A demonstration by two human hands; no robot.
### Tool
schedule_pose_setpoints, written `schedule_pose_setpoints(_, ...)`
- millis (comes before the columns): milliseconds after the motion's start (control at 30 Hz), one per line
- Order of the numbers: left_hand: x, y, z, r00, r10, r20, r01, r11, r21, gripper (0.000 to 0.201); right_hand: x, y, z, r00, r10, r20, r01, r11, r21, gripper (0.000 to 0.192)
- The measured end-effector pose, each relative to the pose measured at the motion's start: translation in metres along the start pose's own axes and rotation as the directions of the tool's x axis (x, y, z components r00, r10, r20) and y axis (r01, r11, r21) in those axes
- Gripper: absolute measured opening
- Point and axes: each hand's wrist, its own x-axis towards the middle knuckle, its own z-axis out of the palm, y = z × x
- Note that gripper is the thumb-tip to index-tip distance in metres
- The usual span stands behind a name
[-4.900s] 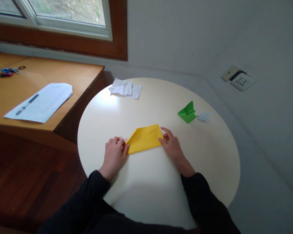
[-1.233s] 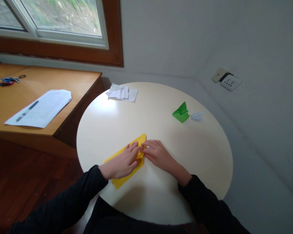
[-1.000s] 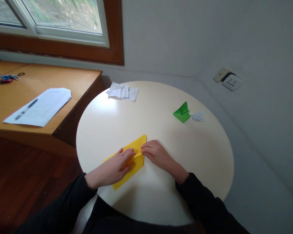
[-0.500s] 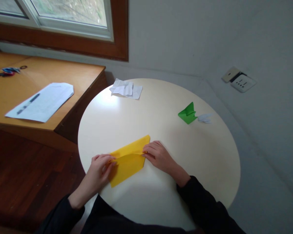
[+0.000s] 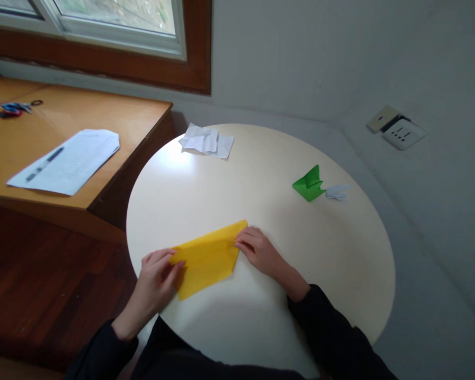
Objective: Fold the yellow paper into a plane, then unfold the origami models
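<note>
Left grip, right grip — yellow paper (angular, faintly creased).

One yellow paper, one green paper, one round table, one desk, two wall plates

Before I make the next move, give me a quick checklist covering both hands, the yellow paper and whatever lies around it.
1. Left hand on the left end of the yellow paper: ok, thumb on top.
2. Right hand on the paper's right end: ok, at its edge.
3. Green folded paper apart from both hands: ok, farther back on the right.
4. White sheets apart from the yellow paper: ok, near the round table's far edge.
5. Layers lined up underneath: cannot tell, underside hidden.
6. Scissors close by: not ok, on the wooden desk.
</note>
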Motion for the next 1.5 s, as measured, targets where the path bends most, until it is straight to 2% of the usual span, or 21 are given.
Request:
schedule_pose_setpoints(167,0.000,0.002,0.004,0.999,-0.045,0.003,0.044,0.994,0.096,0.030,0.002,-0.002,0.007,0.994,0.108,-0.026,-0.110,0.989,-0.096,0.019)
schedule_pose_setpoints(267,0.001,0.004,0.004,0.999,-0.036,0.002,0.036,0.992,0.118,0.028,0.003,-0.001,0.009,0.992,0.116,-0.041,-0.121,0.981,-0.154,0.020)
schedule_pose_setpoints(433,0.002,0.002,0.000,1.000,0.010,0.030,-0.013,0.995,0.096,0.025,-0.003,0.006,-0.002,1.000,0.003,-0.009,-0.004,0.997,-0.082,0.013)
schedule_pose_setpoints(567,0.000,-0.003,-0.007,0.986,0.120,0.114,-0.126,0.991,0.053,0.014,-0.011,0.014,-0.008,0.999,-0.046,-0.006,0.045,0.997,-0.064,0.013)
schedule_pose_setpoints(633,-0.002,-0.006,-0.008,0.974,0.181,0.140,-0.189,0.981,0.050,0.018,-0.013,0.016,-0.008,0.998,-0.055,-0.017,0.053,0.996,-0.077,0.014)
schedule_pose_setpoints(800,-0.007,-0.010,-0.006,0.965,0.240,0.105,-0.250,0.964,0.091,0.027,-0.009,0.014,-0.008,0.992,-0.125,0.008,0.125,0.984,-0.126,0.020)
schedule_pose_setpoints(933,-0.008,-0.009,-0.005,0.964,0.251,0.089,-0.260,0.957,0.124,0.026,-0.007,0.014,-0.009,0.988,-0.153,0.032,0.156,0.974,-0.166,0.021)
schedule_pose_setpoints(1033,-0.007,-0.007,-0.006,0.970,0.228,0.081,-0.237,0.963,0.126,0.022,-0.007,0.014,-0.009,0.992,-0.119,0.040,0.124,0.979,-0.162,0.020)
schedule_pose_setpoints(1300,-0.001,0.001,-0.004,0.994,0.063,0.087,-0.071,0.993,0.098,0.021,0.000,0.012,-0.005,0.999,-0.023,-0.036,0.022,1.000,-0.014,0.013)
schedule_pose_setpoints(1500,0.003,0.001,0.005,0.996,-0.082,0.026,0.078,0.986,0.145,0.029,0.003,0.010,0.000,0.995,0.091,-0.027,-0.094,0.985,-0.143,0.013)
